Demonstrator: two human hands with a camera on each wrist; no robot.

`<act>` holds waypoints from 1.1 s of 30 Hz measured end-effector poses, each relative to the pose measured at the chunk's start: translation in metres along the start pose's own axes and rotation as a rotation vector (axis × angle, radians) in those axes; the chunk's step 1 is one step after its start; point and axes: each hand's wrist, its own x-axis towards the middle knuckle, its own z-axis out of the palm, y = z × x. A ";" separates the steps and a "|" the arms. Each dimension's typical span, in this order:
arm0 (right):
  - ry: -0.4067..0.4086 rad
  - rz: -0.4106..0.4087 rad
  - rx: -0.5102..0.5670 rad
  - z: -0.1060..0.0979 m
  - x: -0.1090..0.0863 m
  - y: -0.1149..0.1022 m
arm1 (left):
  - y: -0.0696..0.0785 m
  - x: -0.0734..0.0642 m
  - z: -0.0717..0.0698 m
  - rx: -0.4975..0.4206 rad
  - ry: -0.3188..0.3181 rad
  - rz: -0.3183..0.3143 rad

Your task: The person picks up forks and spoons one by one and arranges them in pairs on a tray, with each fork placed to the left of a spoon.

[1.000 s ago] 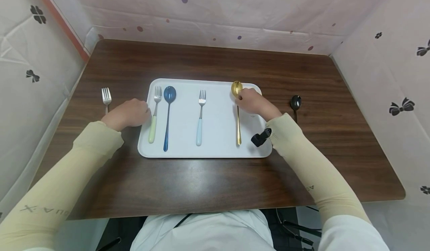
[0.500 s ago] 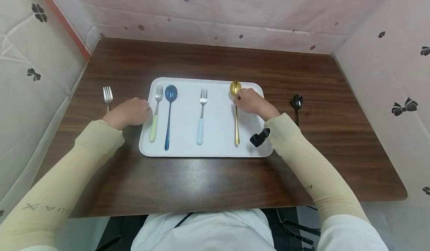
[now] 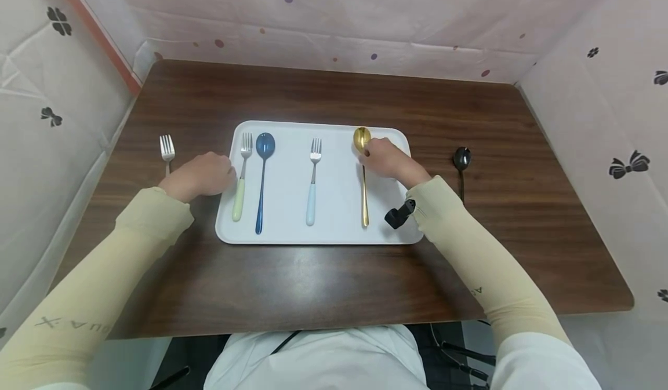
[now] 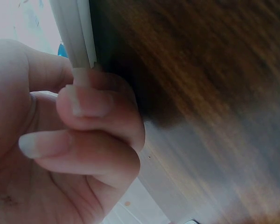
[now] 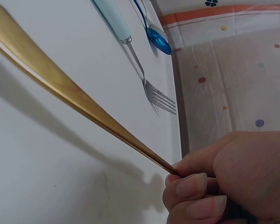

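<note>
Between thumb and fingers, my right hand [image 3: 385, 157] pinches a gold spoon [image 3: 364, 199] at the neck, over the right part of a white tray [image 3: 284, 193]. In the right wrist view, the gold handle [image 5: 60, 74] slants over the tray and casts a shadow on it. My left hand [image 3: 203, 175] grips the tray's left edge; the left wrist view has its fingers curled under the tray rim [image 4: 72, 32]. On the tray lie a fork with a green handle [image 3: 238, 199], a blue spoon [image 3: 262, 175] and a fork with a light blue handle [image 3: 311, 204].
Another fork [image 3: 167, 148] lies on the brown wooden table [image 3: 292, 285] left of the tray, partly behind the left hand. Right of the tray is a black spoon [image 3: 461, 159], its handle partly hidden by the right sleeve. Patterned sheets [image 3: 334, 19] enclose the table's back and sides.
My right hand and the gold spoon have shifted slightly left over the tray. The left hand stays at the tray's edge.
</note>
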 end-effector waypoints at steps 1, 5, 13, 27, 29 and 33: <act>0.002 -0.002 0.000 0.000 0.000 0.000 | 0.000 -0.001 0.000 -0.002 0.000 0.000; 0.004 -0.016 -0.001 0.000 0.000 -0.001 | 0.000 -0.001 0.000 0.000 0.009 0.009; -0.005 -0.022 0.000 0.002 0.003 -0.004 | -0.001 0.000 0.001 -0.001 0.002 0.005; 0.014 -0.054 -0.010 0.004 0.004 -0.011 | 0.000 0.000 0.000 0.009 0.004 0.015; 0.014 -0.054 -0.010 0.004 0.004 -0.012 | -0.001 0.000 0.001 0.007 0.005 0.012; 0.010 -0.049 -0.011 0.005 0.006 -0.014 | -0.002 0.001 0.001 0.004 0.004 0.010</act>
